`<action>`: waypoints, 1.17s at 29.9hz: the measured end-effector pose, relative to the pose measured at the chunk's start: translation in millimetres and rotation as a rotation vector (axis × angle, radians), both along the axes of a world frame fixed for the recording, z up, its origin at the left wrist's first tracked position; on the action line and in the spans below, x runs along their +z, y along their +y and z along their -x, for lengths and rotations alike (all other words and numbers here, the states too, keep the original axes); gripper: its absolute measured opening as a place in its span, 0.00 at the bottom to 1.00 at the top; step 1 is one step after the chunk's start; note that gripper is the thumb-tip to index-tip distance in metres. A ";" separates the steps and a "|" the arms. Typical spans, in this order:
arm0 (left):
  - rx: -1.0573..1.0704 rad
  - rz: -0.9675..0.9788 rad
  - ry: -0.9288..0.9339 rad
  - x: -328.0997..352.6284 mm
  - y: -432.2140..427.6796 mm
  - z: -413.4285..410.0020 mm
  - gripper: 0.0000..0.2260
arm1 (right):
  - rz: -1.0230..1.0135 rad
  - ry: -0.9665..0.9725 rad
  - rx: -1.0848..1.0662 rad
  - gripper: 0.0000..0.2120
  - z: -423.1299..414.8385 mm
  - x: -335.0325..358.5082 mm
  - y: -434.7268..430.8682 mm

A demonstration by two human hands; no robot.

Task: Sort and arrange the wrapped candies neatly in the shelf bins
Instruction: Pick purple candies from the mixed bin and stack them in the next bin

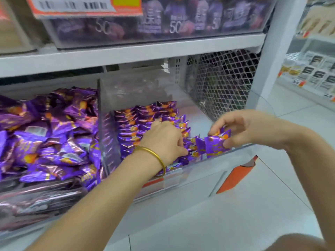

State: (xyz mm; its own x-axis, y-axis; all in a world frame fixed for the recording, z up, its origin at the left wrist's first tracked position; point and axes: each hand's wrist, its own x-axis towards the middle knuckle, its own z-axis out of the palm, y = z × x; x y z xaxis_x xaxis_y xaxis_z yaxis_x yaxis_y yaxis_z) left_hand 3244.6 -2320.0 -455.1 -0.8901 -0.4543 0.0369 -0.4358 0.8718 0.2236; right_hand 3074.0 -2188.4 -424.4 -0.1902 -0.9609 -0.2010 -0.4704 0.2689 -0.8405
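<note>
Two clear shelf bins hold purple wrapped candies with orange print. The right bin (pixel 203 156) has neat rows of candies (pixel 145 116) standing on edge. My left hand (pixel 165 140), with a gold bangle on the wrist, reaches into this bin; its fingers curl down into the front rows, and whether they grip one is hidden. My right hand (pixel 233 127) pinches one purple candy (pixel 215 144) between thumb and fingers, just above the bin's front right corner. The left bin (pixel 98 98) is heaped with loose purple candies (pixel 50 134).
A white shelf board (pixel 126 53) runs close above, carrying a clear bin of purple packets (pixel 163 20) and an orange price label (pixel 81 6). White mesh (pixel 223 82) backs the right bin. Right of the shelf post (pixel 272 60) lie the tiled aisle floor and another shelf.
</note>
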 end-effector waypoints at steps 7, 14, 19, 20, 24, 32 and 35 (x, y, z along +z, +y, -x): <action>-0.003 0.055 -0.176 -11.4 -4.8 12.9 0.11 | -0.103 0.085 0.101 0.15 2.0 -6.1 -7.7; 0.083 -0.031 -0.178 -16.9 -4.9 14.4 0.11 | -0.168 0.291 0.176 0.13 -8.3 -13.3 -24.3; 0.112 -0.058 -0.186 -14.3 -2.4 14.2 0.12 | -0.246 0.273 0.165 0.10 -8.2 -12.8 -22.7; 0.117 -0.070 -0.179 -14.6 -2.5 14.2 0.12 | -0.261 0.264 0.170 0.09 -7.8 -12.1 -21.7; 0.136 -0.103 -0.165 -14.2 -2.1 13.7 0.12 | -0.260 0.188 0.161 0.06 -8.7 -8.4 -19.5; 0.142 -0.132 -0.135 -13.1 -1.3 11.7 0.11 | -0.383 0.385 0.110 0.05 -24.1 -20.3 -38.2; 0.148 -0.151 -0.137 -11.8 -0.6 11.4 0.11 | -0.434 0.491 0.059 0.10 -28.3 -20.8 -44.3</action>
State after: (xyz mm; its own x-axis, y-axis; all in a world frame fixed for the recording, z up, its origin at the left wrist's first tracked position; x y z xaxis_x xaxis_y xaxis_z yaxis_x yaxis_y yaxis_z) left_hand 3233.1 -2320.6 -466.8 -0.8056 -0.5711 -0.1577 -0.5912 0.7576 0.2765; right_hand 3102.3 -2232.7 -445.2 -0.3082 -0.8236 -0.4762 -0.7961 0.4973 -0.3449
